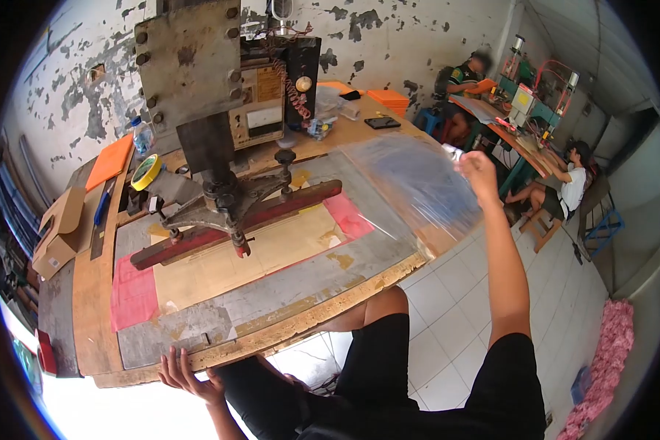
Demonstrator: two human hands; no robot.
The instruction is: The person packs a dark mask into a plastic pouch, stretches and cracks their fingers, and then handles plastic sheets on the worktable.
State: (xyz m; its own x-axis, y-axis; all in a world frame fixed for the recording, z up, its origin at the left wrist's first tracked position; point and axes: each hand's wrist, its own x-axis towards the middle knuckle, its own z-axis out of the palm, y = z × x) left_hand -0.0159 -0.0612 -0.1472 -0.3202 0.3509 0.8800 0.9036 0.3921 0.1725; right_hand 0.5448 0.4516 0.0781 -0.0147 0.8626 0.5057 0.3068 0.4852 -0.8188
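My left hand (191,378) rests at the board's front edge, fingers spread, holding nothing. Out to the right, my raised right hand (479,174) is closed, with a small shiny whitish piece (452,152) showing at its fingertips; its kind is unclear. Nearest to that hand, a stack of clear plastic sheets (411,180) covers the table's right side. In front of me a press head (224,198) with a long red bar (271,214) stands over a beige sheet (249,257) with pink ends. They lie on a grey metal plate (271,290).
A yellow tape roll (147,172), blue cutter (102,208), open cardboard box (59,231) and bottle (142,138) are at left. A phone (382,123) and orange sheets (387,103) lie at the back. Two people sit at another bench (517,139), far right.
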